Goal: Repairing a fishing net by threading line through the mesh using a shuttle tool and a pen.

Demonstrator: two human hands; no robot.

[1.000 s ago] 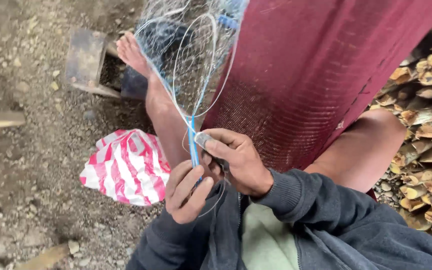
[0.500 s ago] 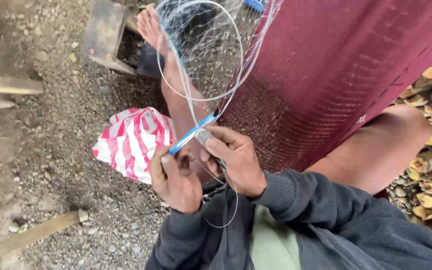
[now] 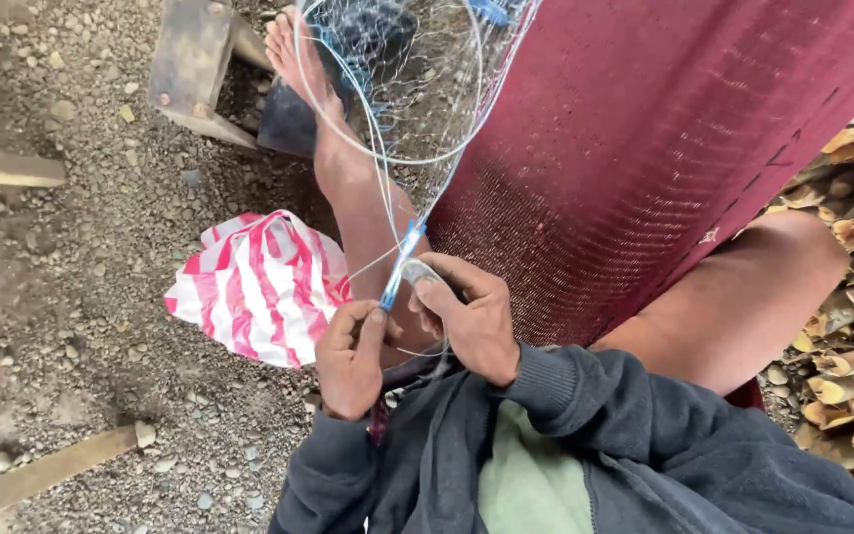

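- Above the gravel, left hand (image 3: 350, 358) grips a blue needle (image 3: 394, 269).
- Right hand (image 3: 469, 318) pinches the fishing net (image 3: 397, 89).
- Striped bag (image 3: 254, 282) lies beside the leg.

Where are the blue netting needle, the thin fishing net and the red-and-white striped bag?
blue netting needle (image 3: 395, 269), head view, middle of its blue shaft above the fingers.
fishing net (image 3: 417, 79), head view, fine mesh inside the line loop.
red-and-white striped bag (image 3: 259, 287), head view, centre of its striped top.
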